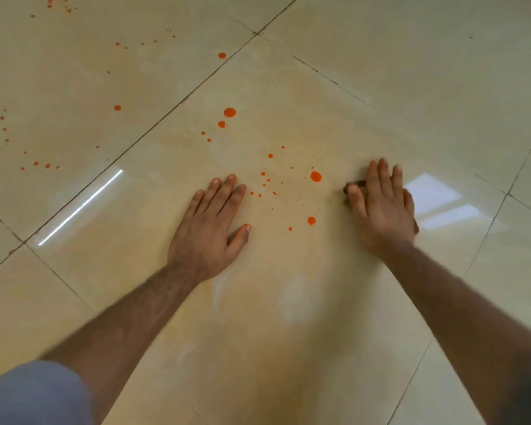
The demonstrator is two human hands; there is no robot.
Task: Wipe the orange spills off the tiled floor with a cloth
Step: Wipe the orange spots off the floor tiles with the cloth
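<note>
- Nearest to us, a grey sleeve (34,394) covers our left upper arm at the bottom corner, and both bare forearms reach forward over the tiled floor (288,348).
- Our left hand (210,228) lies flat on the floor, palm down, fingers straight and slightly spread, thumb out to the side, holding nothing.
- Our right hand (380,210) presses down flat on a dark cloth (354,187), fingers straight and close together; only a small edge of the cloth shows past the thumb and beside the little finger.
- We see the nearest orange spills (315,176) on the floor between our two hands: one large drop just beside the cloth on our left-hand side, a smaller drop nearer to us, and many fine specks towards the left hand.
- Beyond the cloth, further drops sit on the same tile, two bigger ones close together.
- Farthest from the cloth, across a dark grout line (172,110), more orange splashes scatter over the neighbouring tile towards the far left corner.
</note>
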